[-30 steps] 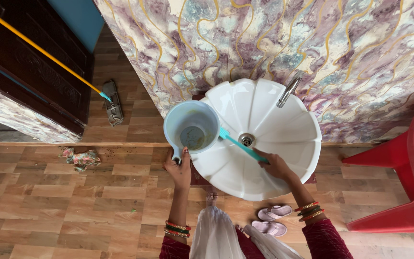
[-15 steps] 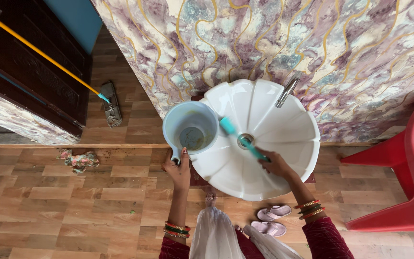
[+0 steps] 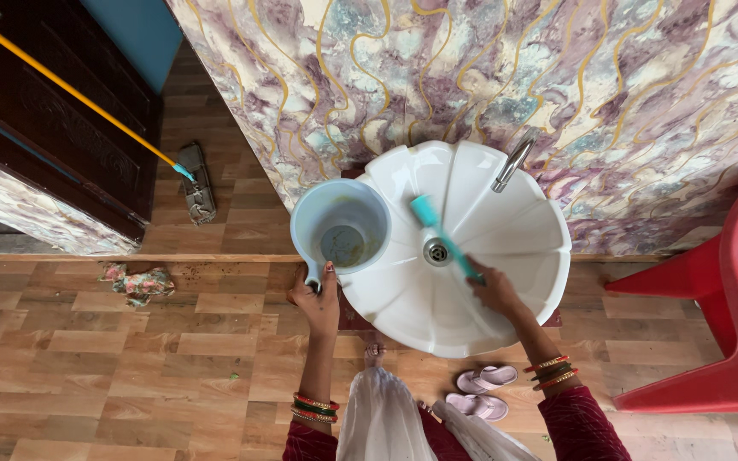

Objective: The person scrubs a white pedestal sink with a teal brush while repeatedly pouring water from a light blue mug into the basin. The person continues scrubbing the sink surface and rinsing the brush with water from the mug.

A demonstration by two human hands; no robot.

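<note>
Since the earlier frame, the teal brush has swung round inside the white basin: its head, which lay close to the jug's rim, now points up the bowl toward the wall, just left of the metal tap, and its handle crosses right beside the drain. Nothing else has shifted; the jug sits where it did.

On the brush, the right hand is closed around the lower end of the handle, over the near half of the basin. From this height it is hard to say whether the bristles actually press on the porcelain or hover just above it.

Meanwhile the left hand has its grip wrapped on the handle of the pale blue jug, which stands upright against the basin's left rim, its mouth open to the camera and a brownish patch showing at its bottom. Both wrists carry red and green bangles above dark red sleeves.

Behind the basin rises a marbled wall veined in purple and gold. On the wooden floor below the basin lies a pair of pale slippers. Further left, a crumpled cloth lies well apart from the jug, and a mop with a yellow pole rests near the dark door. At the right edge, a red plastic chair stands near the basin.
</note>
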